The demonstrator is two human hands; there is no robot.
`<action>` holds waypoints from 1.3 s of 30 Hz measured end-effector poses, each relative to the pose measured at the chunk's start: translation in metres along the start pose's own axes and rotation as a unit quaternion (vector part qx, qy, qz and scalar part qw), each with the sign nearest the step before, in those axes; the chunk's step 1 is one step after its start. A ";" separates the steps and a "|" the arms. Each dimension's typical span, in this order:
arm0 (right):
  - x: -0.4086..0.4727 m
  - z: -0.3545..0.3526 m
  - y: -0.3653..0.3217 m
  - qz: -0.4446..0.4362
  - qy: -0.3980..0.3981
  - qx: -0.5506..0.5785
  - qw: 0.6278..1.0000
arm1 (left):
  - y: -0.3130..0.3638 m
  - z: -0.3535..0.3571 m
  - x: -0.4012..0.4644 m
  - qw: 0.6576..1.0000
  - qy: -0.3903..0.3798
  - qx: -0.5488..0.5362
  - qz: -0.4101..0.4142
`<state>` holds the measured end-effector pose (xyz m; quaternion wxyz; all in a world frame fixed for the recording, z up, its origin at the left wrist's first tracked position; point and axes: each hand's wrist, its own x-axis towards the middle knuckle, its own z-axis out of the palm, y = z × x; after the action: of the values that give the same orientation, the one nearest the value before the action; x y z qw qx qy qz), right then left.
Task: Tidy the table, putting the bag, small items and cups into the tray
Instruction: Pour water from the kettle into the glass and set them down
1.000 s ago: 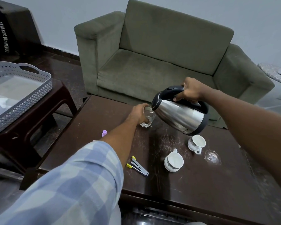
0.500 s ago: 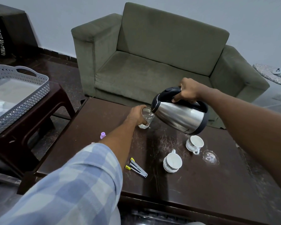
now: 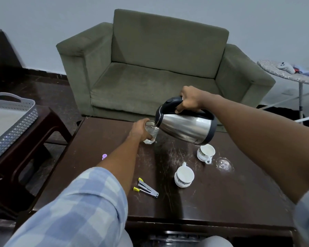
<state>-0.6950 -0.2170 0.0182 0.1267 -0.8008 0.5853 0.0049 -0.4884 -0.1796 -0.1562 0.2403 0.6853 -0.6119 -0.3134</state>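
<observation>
Nearest the wrists, stapler (image 3: 147,188) and two cups (image 3: 184,176) lie on the desk (image 3: 221,196). Beyond, left hand (image 3: 139,131) grips the glass (image 3: 151,133); right hand (image 3: 190,100) grips the tilted kettle (image 3: 185,128). Pour slowly, spout over rim. Tray (image 3: 12,122) sits far left.

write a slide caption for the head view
Right hand tips steel kettle over glass held by left hand.

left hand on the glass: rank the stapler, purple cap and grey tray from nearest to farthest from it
From the left hand, in the head view:
1. Purple cap, on the table toward its left edge.
2. Stapler, on the table nearer the person, only slightly farther than the cap.
3. Grey tray, far left on the side stool.
</observation>
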 end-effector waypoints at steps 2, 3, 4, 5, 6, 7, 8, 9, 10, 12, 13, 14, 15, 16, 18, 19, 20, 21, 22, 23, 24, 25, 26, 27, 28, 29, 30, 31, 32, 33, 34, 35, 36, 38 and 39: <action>-0.001 0.001 0.003 0.005 0.004 0.002 1.000 | 0.003 0.000 -0.001 1.000 0.003 0.004 -0.004; -0.001 0.002 0.005 0.006 0.004 0.004 1.000 | 0.004 0.000 -0.002 1.000 0.004 0.006 -0.006; -0.001 0.002 0.006 0.008 0.004 0.006 1.000 | 0.004 0.000 -0.002 1.000 0.004 0.008 -0.007; -0.001 0.002 0.006 0.009 0.003 0.006 1.000 | 0.004 0.000 -0.002 1.000 0.005 0.009 -0.008; -0.001 0.002 0.007 0.010 0.003 0.007 1.000 | 0.004 0.000 -0.002 1.000 0.005 0.011 -0.011; -0.001 0.002 0.008 0.011 0.003 0.007 1.000 | 0.004 0.000 -0.003 1.000 0.005 0.012 -0.014; -0.002 0.002 0.008 0.011 0.003 0.008 1.000 | 0.005 0.000 -0.003 1.000 0.005 0.015 -0.015; -0.001 0.001 0.009 0.011 0.005 0.008 1.000 | 0.005 0.000 -0.002 1.000 0.005 0.017 -0.015; -0.002 0.000 0.010 0.011 0.007 0.010 1.000 | 0.005 0.000 -0.002 1.000 0.004 0.017 -0.014; -0.003 -0.001 0.012 0.010 0.012 0.019 1.000 | 0.006 0.000 -0.002 1.000 0.001 0.015 -0.011; -0.003 -0.001 0.013 0.011 0.016 0.028 0.999 | 0.005 0.000 -0.002 1.000 0.000 0.013 -0.009; -0.004 -0.001 0.016 0.012 0.022 0.039 0.999 | 0.005 0.000 -0.002 1.000 0.000 0.010 -0.007; -0.006 0.000 0.019 0.013 0.030 0.055 0.998 | 0.003 0.000 -0.002 1.000 0.002 0.005 -0.005; -0.008 0.002 0.023 0.015 0.041 0.074 0.996 | 0.002 0.001 -0.003 1.000 0.004 -0.003 -0.002; -0.011 0.005 0.030 0.016 0.059 0.116 0.991 | 0.000 0.000 -0.004 1.000 0.010 -0.020 0.003; -0.013 0.008 0.034 0.017 0.063 0.138 0.988 | 0.000 0.000 -0.004 1.000 0.010 -0.025 0.005; -0.015 0.011 0.037 0.015 0.065 0.160 0.985 | -0.001 0.000 -0.003 1.000 0.009 -0.028 0.008; -0.017 0.014 0.039 0.012 0.066 0.179 0.982 | -0.001 0.000 -0.003 1.000 0.007 -0.029 0.010; -0.019 0.018 0.042 0.010 0.070 0.193 0.979 | 0.000 0.000 -0.003 0.999 0.005 -0.030 0.010; -0.020 0.022 0.045 0.010 0.075 0.207 0.975 | 0.000 0.000 -0.003 0.999 0.005 -0.031 0.009; -0.021 0.027 0.048 0.013 0.082 0.222 0.971 | 0.001 0.001 -0.003 0.999 0.006 -0.033 0.010; -0.022 0.032 0.050 0.018 0.089 0.241 0.966 | 0.001 0.001 -0.004 0.999 0.008 -0.035 0.013; -0.023 0.037 0.053 0.021 0.098 0.263 0.960 | 0.002 0.002 -0.004 0.999 0.011 -0.037 0.015; -0.024 0.043 0.057 0.025 0.108 0.289 0.951 | 0.002 0.003 -0.004 0.999 0.013 -0.038 0.016; -0.026 0.048 0.060 0.031 0.119 0.316 0.941 | 0.003 0.003 -0.004 0.999 0.012 -0.036 0.016; -0.028 0.054 0.062 0.039 0.134 0.344 0.928 | 0.004 0.003 -0.004 0.999 0.010 -0.031 0.016; -0.030 0.060 0.064 0.049 0.152 0.373 0.914 | 0.004 0.003 -0.004 1.000 0.007 -0.023 0.016; -0.032 0.067 0.064 0.061 0.171 0.398 0.899 | 0.005 0.003 -0.004 1.000 0.006 -0.014 0.016; -0.034 0.075 0.064 0.073 0.191 0.419 0.885 | 0.006 0.003 -0.004 1.000 0.006 -0.007 0.015; -0.036 0.083 0.062 0.083 0.212 0.434 0.872 | 0.007 0.003 -0.005 1.000 0.007 -0.002 0.013; -0.037 0.091 0.060 0.096 0.232 0.444 0.860 | 0.008 0.003 -0.006 1.000 0.008 0.000 0.012; -0.038 0.100 0.057 0.112 0.252 0.447 0.851 | 0.008 0.004 -0.006 1.000 0.010 0.000 0.010; -0.039 0.108 0.053 0.132 0.272 0.443 0.844 | 0.008 0.004 -0.007 1.000 0.012 -0.002 0.008; -0.040 0.125 0.046 0.163 0.307 0.429 0.834 | 0.009 0.005 -0.008 1.000 0.013 -0.004 0.006; -0.040 0.133 0.044 0.171 0.326 0.421 0.829 | 0.009 0.005 -0.008 1.000 0.014 -0.003 0.006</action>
<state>-0.7302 -0.1641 -0.1126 0.2501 -0.5120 0.6657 -0.4819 -0.4991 -0.1726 -0.1523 0.2526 0.6855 -0.6115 -0.3039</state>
